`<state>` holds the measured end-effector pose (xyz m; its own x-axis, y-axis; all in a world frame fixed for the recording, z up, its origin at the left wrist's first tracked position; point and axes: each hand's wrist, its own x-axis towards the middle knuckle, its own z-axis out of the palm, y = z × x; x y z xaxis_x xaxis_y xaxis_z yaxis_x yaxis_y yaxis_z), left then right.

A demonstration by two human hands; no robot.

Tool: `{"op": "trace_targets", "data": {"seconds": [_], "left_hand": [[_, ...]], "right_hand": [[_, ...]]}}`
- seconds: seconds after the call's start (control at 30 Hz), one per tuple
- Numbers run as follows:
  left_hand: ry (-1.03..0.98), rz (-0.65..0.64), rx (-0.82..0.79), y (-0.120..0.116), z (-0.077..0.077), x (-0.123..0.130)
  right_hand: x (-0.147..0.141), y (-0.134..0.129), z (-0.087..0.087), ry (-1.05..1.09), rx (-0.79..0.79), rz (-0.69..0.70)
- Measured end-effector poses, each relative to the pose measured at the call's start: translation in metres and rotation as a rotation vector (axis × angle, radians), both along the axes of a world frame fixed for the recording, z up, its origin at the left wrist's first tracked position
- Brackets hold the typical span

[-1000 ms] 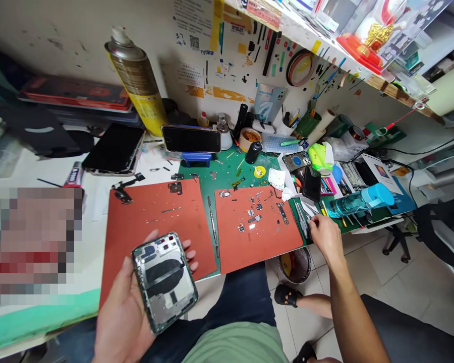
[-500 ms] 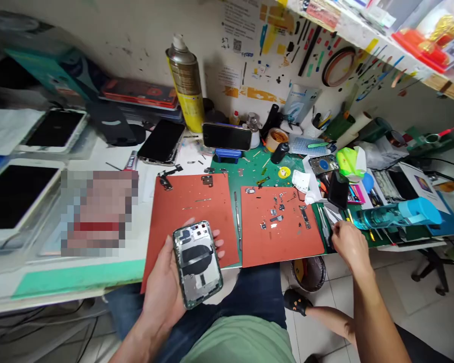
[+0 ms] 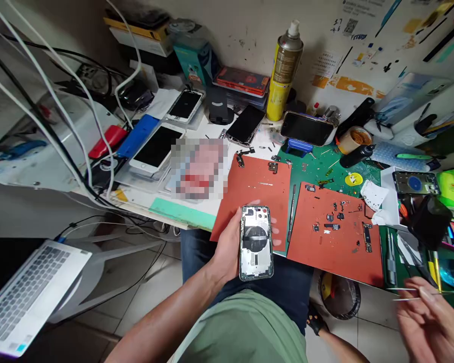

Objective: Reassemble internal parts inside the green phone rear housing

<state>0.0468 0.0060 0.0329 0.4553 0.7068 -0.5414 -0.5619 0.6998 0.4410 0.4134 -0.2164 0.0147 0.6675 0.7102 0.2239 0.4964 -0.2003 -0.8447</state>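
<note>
An opened phone housing (image 3: 256,257) rests upright in my left hand (image 3: 229,247), its inner side facing up, with a dark round pad at its middle. My left fingers wrap round its far edge, over the front of the left red mat (image 3: 249,186). At the lower right, my right hand (image 3: 431,307) pinches thin metal tweezers (image 3: 406,294) whose tips point left. Small phone parts (image 3: 333,226) lie scattered on the right red mat (image 3: 325,257). Between the mats is a slim metal tool (image 3: 291,214).
A yellow spray can (image 3: 282,75) and a propped phone (image 3: 306,128) stand at the back. Phones, cables and a laptop (image 3: 30,297) are on the left. A bin (image 3: 340,297) sits below the table; a person's leg (image 3: 344,348) is beside it.
The view has swung left, bringing the laptop and cables into sight. My right hand has drawn back from the tools at the table's right and now holds tweezers. My left hand still holds the housing.
</note>
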Motion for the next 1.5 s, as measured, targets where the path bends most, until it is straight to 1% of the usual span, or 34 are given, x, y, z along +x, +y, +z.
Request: {"op": "trace_targets", "data": {"seconds": [0.03, 0.07, 0.1, 0.17, 0.2, 0.27, 0.3, 0.37, 0.43, 0.57, 0.73, 0.8, 0.87, 0.93, 1.1, 1.3, 1.5], "left_hand": [[-0.009, 0.000, -0.007, -0.002, 0.002, 0.000], [-0.019, 0.004, -0.012, -0.003, 0.005, 0.001], [-0.026, 0.009, -0.019, -0.005, 0.007, 0.002], [-0.027, 0.019, -0.035, -0.010, 0.012, 0.004], [-0.021, 0.025, -0.040, -0.012, 0.014, 0.005], [-0.008, 0.037, -0.036, -0.017, 0.017, 0.007], [-0.004, 0.044, -0.026, -0.020, 0.019, 0.008], [-0.003, 0.061, 0.005, -0.024, 0.021, 0.008], [-0.014, 0.070, 0.026, -0.028, 0.023, 0.008], [-0.028, 0.043, 0.027, -0.031, 0.025, 0.007], [-0.051, 0.016, 0.009, -0.032, 0.026, 0.007], [-0.073, -0.001, 0.000, -0.033, 0.027, 0.008], [-0.081, 0.009, -0.004, -0.033, 0.028, 0.008], [-0.091, 0.023, -0.011, -0.033, 0.029, 0.009], [-0.132, -0.005, -0.024, -0.033, 0.028, 0.008], [-0.121, -0.026, -0.048, -0.031, 0.032, 0.009], [-0.075, -0.032, -0.045, -0.026, 0.036, 0.012]], "right_hand": [[-0.023, 0.003, 0.006, 0.205, -0.006, -0.013], [-0.048, 0.008, 0.012, 0.341, 0.018, -0.031], [-0.074, 0.015, 0.019, 0.421, 0.046, -0.015], [-0.125, 0.032, 0.029, 0.458, 0.099, 0.103], [-0.147, 0.040, 0.033, 0.412, 0.158, 0.154], [-0.183, 0.054, 0.035, 0.262, 0.196, 0.277], [-0.196, 0.059, 0.033, 0.152, 0.220, 0.344], [-0.211, 0.066, 0.029, -0.035, 0.259, 0.421], [-0.218, 0.069, 0.025, -0.124, 0.303, 0.457], [-0.221, 0.072, 0.022, -0.137, 0.361, 0.494], [-0.222, 0.074, 0.025, -0.164, 0.373, 0.465], [-0.221, 0.074, 0.026, -0.175, 0.383, 0.467], [-0.220, 0.075, 0.027, -0.180, 0.390, 0.477], [-0.220, 0.075, 0.026, -0.177, 0.398, 0.487], [-0.220, 0.074, 0.020, -0.175, 0.439, 0.495], [-0.218, 0.072, 0.015, -0.214, 0.425, 0.511], [-0.217, 0.079, 0.021, -0.232, 0.420, 0.501]]}}
